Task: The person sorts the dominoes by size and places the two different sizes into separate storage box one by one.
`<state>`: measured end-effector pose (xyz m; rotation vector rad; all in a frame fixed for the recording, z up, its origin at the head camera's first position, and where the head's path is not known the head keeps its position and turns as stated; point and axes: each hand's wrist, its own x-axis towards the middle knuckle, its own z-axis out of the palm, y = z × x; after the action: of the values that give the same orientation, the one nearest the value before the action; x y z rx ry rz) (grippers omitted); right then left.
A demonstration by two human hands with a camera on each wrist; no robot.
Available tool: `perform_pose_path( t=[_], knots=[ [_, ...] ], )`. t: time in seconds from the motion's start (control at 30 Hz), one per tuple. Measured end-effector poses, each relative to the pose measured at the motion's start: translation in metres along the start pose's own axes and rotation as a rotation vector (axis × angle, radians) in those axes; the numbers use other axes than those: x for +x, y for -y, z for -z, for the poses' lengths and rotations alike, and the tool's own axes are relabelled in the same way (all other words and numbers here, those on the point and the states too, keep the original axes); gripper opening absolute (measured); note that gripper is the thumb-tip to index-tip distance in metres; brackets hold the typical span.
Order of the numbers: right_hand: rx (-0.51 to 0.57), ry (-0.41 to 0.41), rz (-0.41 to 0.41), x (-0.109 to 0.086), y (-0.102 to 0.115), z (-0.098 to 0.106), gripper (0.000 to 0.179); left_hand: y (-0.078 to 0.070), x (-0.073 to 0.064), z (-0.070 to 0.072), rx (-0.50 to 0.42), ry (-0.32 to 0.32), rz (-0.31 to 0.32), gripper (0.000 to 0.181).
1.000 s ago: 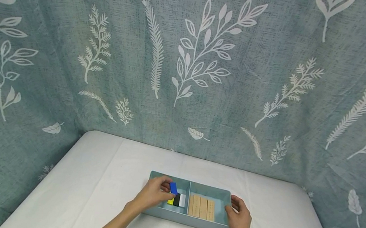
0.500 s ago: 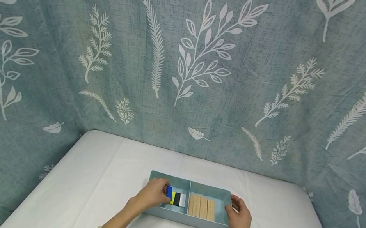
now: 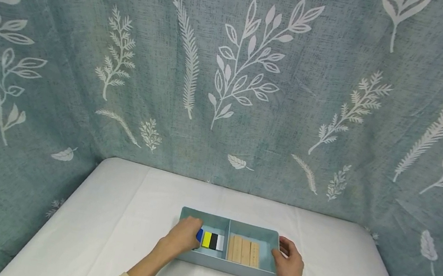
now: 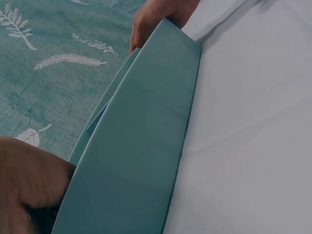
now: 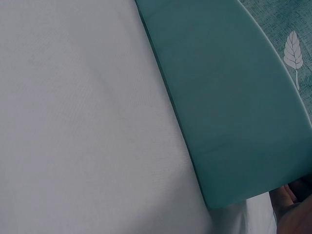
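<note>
1. From the head view, a pale teal plastic tray with two compartments (image 3: 224, 265) sits on the white cloth-covered worktop (image 3: 105, 225), nearer the front edge than the leaf-printed curtain (image 3: 231, 72) behind.
2. The left hand (image 3: 185, 239) reaches into the left compartment, fingers curled against a small blue block (image 3: 199, 235) at the end of a row with a yellow block (image 3: 207, 239), a black block (image 3: 213, 241) and a white block (image 3: 220, 242); whether it pinches the blue one or only touches it, I cannot tell.
3. The right hand (image 3: 289, 263) grips the tray's right end wall, fingers curled over the rim.
4. Light wooden blocks (image 3: 244, 250) lie side by side in the right compartment.
5. Only the head view shows the blocks; the left wrist view shows the tray's outer wall (image 4: 141, 146) with a blurred left hand (image 4: 27, 185) and the other hand's fingertips (image 4: 146, 22) at the far end.
6. The right wrist view shows the tray's corner (image 5: 224, 122) on bare cloth.
7. Open cloth surrounds the tray on all sides.
</note>
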<state>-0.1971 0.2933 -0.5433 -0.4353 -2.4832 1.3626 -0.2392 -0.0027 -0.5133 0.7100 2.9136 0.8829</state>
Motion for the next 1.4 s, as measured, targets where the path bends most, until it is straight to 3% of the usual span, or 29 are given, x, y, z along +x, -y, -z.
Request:
perform_pose_path(
  t=[0.3, 0.6, 0.9, 1.13, 1.4],
  knots=[
    [-0.005, 0.000, 0.007, -0.0018, -0.0004, -0.0011, 0.048, 0.0003, -0.0013, -0.0040, 0.012, 0.020, 0.003, 0.028],
    [0.022, 0.013, -0.014, -0.0013, 0.0031, -0.0013, 0.049, -0.0027, -0.0010, 0.0019, 0.035, 0.039, 0.019, 0.028],
    [0.018, 0.017, -0.017, -0.0007, 0.0027, 0.0006, 0.049, -0.0016, 0.0014, -0.0001, 0.081, 0.042, -0.002, 0.028],
    [0.019, 0.014, -0.022, -0.0006, 0.0017, 0.0016, 0.049, -0.0046, 0.0035, -0.0011, 0.167, 0.053, -0.017, 0.031],
    [0.021, 0.005, -0.019, -0.0001, 0.0011, 0.0027, 0.048, -0.0076, 0.0046, 0.0001, 0.193, 0.082, -0.002, 0.034]
  ],
)
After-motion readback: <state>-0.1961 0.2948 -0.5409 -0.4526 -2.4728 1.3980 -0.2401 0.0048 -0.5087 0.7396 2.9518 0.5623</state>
